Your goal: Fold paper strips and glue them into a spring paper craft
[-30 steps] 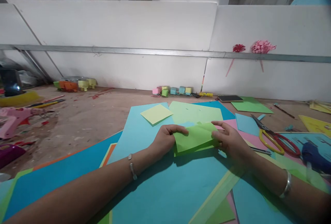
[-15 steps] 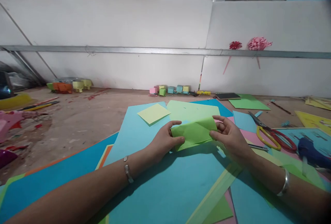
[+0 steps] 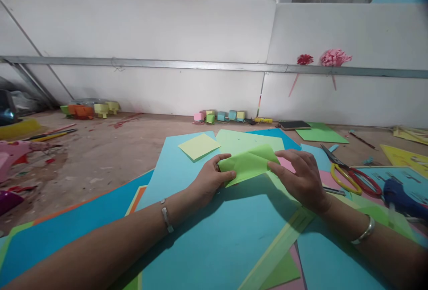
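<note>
Between my two hands is a folded piece of bright green paper (image 3: 249, 163), raised a little over the large light blue sheets (image 3: 207, 245). Its left end is pinched by my left hand (image 3: 212, 176), thumb in front and fingers behind. My right hand (image 3: 297, 176) has its thumb and fingers at the right end of the paper, the thumb on its front edge. Behind my left hand, a pale yellow-green square of paper (image 3: 199, 147) lies on a blue sheet. A long pale green ruler-like strip (image 3: 277, 247) crosses the blue sheet in front of my right hand.
Scissors (image 3: 352, 176) with red and yellow handles and a dark blue glue gun (image 3: 403, 198) lie at the right. A pink glue gun (image 3: 13, 154) is far left. Small paper blocks (image 3: 220, 116) and a dark phone-like slab (image 3: 294, 125) sit along the white wall (image 3: 150, 89).
The right end of the green paper has tilted up and the sheet has shifted slightly left. My right hand's fingers have straightened and moved along its right edge.
</note>
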